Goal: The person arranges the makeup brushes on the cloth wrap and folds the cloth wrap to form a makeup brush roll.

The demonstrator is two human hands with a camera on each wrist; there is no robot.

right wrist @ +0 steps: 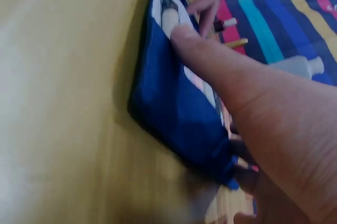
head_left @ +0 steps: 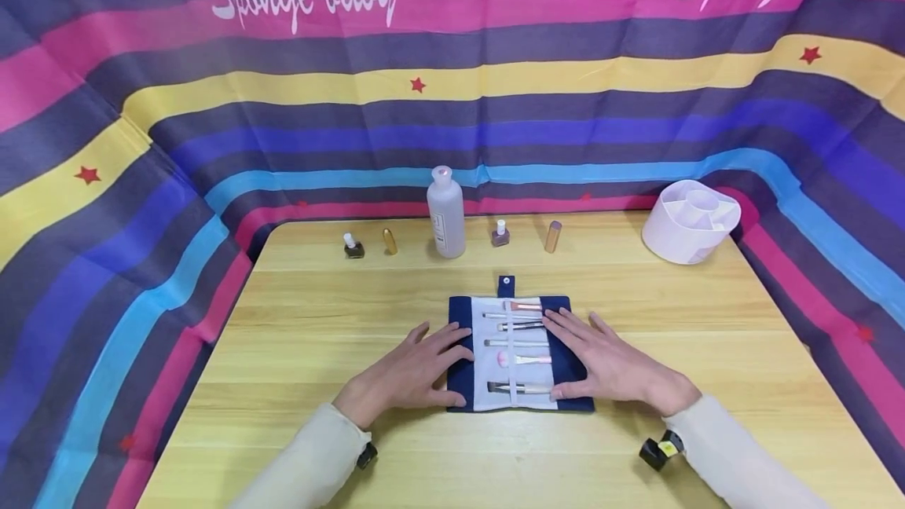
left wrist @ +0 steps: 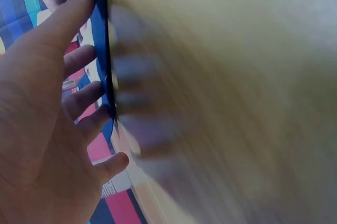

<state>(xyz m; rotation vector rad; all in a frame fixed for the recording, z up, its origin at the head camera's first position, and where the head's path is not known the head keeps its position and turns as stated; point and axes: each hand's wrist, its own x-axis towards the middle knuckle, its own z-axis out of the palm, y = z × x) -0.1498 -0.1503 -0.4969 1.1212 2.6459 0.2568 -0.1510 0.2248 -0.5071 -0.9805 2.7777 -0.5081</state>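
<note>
A navy fabric brush roll (head_left: pixel 460 311) lies unfolded on the table, its pale inner panel holding several makeup brushes (head_left: pixel 526 360) under a vertical strap. At the top edge sticks out a small snap tab (head_left: pixel 506 286). My left hand (head_left: pixel 417 374) touches the roll's left flap, fingers spread and fairly straight, thumb near the lower corner. On the right flap rests my right hand (head_left: pixel 615 360), fingers extended, thumb by the lower brush ends. In the right wrist view, the thumb (right wrist: pixel 192 42) touches the navy cloth (right wrist: pixel 174 97) beside a brush end. Neither hand grips a brush.
Along the back of the wooden table (head_left: pixel 297 320) stand a dark nail polish bottle (head_left: pixel 353 248), a gold tube (head_left: pixel 390 241), a translucent bottle (head_left: pixel 446 214), a mauve polish bottle (head_left: pixel 500 235) and a lipstick-like tube (head_left: pixel 553 236). A white divided organizer (head_left: pixel 679 226) stands back right. Striped cloth surrounds the table.
</note>
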